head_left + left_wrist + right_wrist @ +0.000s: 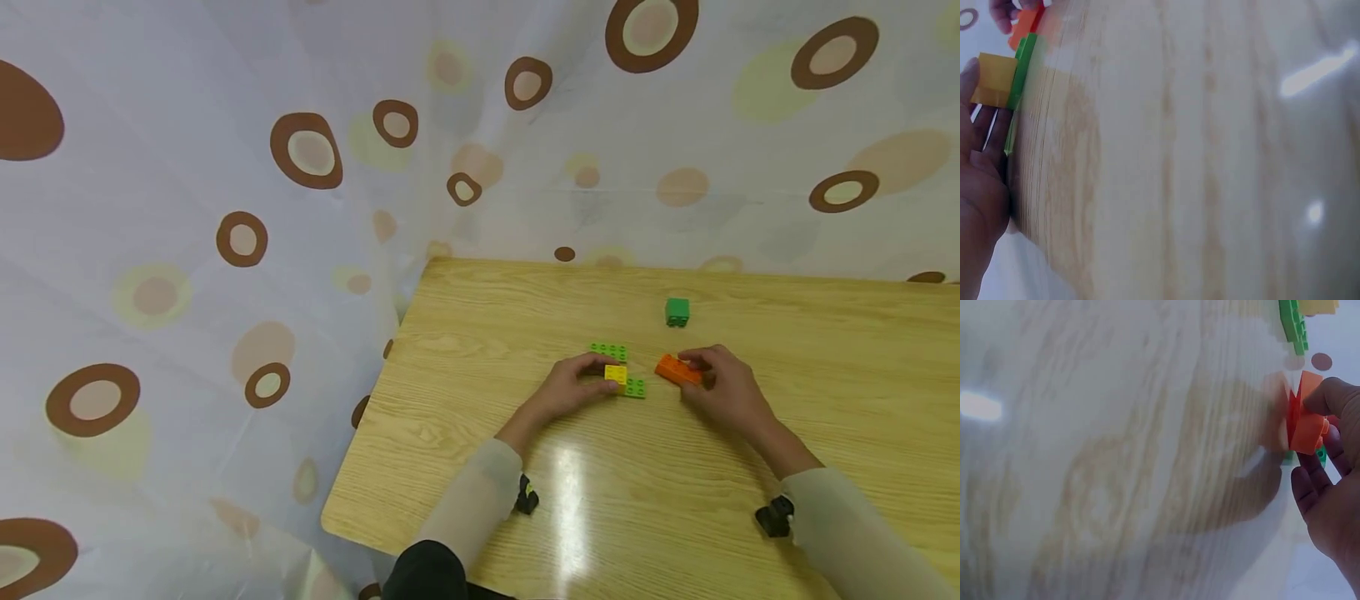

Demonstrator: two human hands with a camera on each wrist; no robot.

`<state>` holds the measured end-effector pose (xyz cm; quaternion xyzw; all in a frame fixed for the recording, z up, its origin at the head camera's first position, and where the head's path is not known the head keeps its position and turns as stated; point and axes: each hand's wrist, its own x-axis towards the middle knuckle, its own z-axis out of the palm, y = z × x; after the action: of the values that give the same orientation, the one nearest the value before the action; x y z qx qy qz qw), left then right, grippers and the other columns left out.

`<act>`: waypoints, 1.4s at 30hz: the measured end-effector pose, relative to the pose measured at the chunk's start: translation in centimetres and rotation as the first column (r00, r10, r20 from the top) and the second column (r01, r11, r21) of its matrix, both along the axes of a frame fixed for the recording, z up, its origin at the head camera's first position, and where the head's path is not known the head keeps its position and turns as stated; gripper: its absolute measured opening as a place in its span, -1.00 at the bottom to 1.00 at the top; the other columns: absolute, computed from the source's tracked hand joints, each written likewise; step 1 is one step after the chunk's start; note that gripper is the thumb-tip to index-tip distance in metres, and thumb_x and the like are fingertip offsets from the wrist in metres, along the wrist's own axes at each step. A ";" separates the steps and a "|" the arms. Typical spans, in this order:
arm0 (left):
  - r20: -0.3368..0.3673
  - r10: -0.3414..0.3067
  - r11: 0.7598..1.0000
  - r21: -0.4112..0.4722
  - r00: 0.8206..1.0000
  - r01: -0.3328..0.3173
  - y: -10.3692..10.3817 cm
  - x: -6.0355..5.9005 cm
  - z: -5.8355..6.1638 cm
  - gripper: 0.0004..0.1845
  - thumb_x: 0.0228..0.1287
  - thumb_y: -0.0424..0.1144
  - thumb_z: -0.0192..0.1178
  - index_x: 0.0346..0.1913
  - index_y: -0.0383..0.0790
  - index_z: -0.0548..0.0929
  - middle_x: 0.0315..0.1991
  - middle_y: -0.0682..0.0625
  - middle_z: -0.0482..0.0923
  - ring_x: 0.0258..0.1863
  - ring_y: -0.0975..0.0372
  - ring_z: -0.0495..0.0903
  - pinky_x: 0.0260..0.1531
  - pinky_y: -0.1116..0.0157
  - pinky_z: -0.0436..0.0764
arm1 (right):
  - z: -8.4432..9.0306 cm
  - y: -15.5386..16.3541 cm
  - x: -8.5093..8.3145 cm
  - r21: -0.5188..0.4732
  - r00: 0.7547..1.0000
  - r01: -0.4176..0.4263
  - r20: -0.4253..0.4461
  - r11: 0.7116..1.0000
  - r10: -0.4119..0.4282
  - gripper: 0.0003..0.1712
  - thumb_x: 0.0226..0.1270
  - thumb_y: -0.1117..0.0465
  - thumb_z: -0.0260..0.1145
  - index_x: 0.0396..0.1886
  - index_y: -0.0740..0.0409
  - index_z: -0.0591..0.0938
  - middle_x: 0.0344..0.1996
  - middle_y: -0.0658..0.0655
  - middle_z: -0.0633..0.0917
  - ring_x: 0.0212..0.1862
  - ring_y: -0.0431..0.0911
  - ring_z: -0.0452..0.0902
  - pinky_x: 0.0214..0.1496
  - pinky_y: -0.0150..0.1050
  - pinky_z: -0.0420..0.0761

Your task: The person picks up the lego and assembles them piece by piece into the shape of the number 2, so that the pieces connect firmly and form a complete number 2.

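Curtained recording booth (225, 208) — wooden table (465, 333)

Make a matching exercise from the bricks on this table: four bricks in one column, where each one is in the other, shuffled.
Bricks:
1. orange brick
2. yellow brick
3. dark green cube
4. light green plate

Places:
a. alone, farthest from the hands
b. gripped by the right hand
c. under the left hand's fingertips
d. flat on the table, just beyond the yellow brick

Pairs: 1-b, 2-c, 3-a, 4-d
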<state>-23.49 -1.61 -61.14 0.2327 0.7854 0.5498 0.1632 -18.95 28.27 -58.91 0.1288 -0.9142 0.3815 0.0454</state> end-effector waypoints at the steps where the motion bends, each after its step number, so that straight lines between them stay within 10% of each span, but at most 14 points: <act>1: 0.003 0.003 1.000 0.005 1.000 -0.003 -0.1 0.0 0.0 -0.58 0.43 -0.06 0.42 0.29 0.06 0.69 0.11 0.21 0.71 0.11 0.45 0.62 0.15 0.42 0.58 | -0.1 0.1 0.1 0.009 1.000 0.000 -0.011 1.000 0.000 -0.47 0.28 0.44 0.47 0.26 0.31 0.63 -0.01 0.25 0.61 -0.05 0.13 0.56 -0.13 -0.46 0.45; 17: -0.010 0.004 1.000 0.005 1.000 -0.004 0.0 0.2 -0.6 -0.55 0.37 -0.06 0.47 0.28 0.07 0.69 0.10 0.24 0.71 0.09 0.46 0.62 0.16 0.42 0.57 | -2.1 0.1 -0.1 -0.021 0.999 0.047 0.023 0.999 -0.047 -0.31 0.46 0.01 0.48 0.40 0.30 0.54 0.19 0.37 0.52 0.19 0.34 0.42 0.13 0.36 0.43; 34: -0.043 -0.010 0.999 0.034 0.999 0.011 -0.2 0.1 -0.5 -0.57 0.40 -0.07 0.44 0.29 0.04 0.69 0.09 0.23 0.72 0.11 0.47 0.62 0.22 0.42 0.54 | -0.2 -2.8 -0.7 -0.031 0.993 -0.034 -0.113 0.999 0.031 -0.60 0.47 0.13 0.48 0.20 0.19 0.72 -0.02 0.10 0.64 -0.09 -0.16 0.50 -0.15 -0.42 0.44; 42: -0.072 -0.009 1.000 0.022 0.997 0.010 -0.1 -0.2 -0.6 -0.56 0.43 -0.11 0.43 0.30 -0.03 0.68 0.12 0.13 0.74 0.12 0.46 0.63 0.21 0.42 0.55 | 2.3 -5.3 -1.3 -0.046 0.968 -0.195 -0.173 0.980 0.184 -0.60 0.39 0.25 0.53 0.18 0.22 0.73 -0.04 0.07 0.64 -0.13 -0.19 0.47 -0.21 -0.38 0.45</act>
<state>-23.64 -1.71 -61.73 0.2579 0.7835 0.5491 0.1347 -20.24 22.92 -56.63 0.2456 -0.8783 0.4004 0.0896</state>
